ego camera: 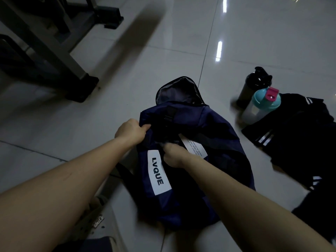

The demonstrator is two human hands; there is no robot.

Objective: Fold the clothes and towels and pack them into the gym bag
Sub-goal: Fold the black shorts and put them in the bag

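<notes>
On the tiled floor [127,70] my left hand [131,132] and right hand [173,155] each grip the gym bag [203,124] by its top fabric — soft, light, floppy.

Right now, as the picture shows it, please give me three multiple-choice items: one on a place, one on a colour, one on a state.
1. Where do the clothes lie?
A. Inside the bag
B. On the floor, right of the bag
C. Over the person's arm

2. What colour is the bag?
A. Red
B. White
C. Navy

3. What are the left hand and right hand doing?
A. Both grip the bag
B. Both hang free
C. One holds a bottle

Answers:
1. B, as the dark striped clothes are spread on the tiles beside the bag.
2. C, as its fabric is dark blue and only its label is white.
3. A, as the fingers of both hands curl into the top of the bag.
</notes>
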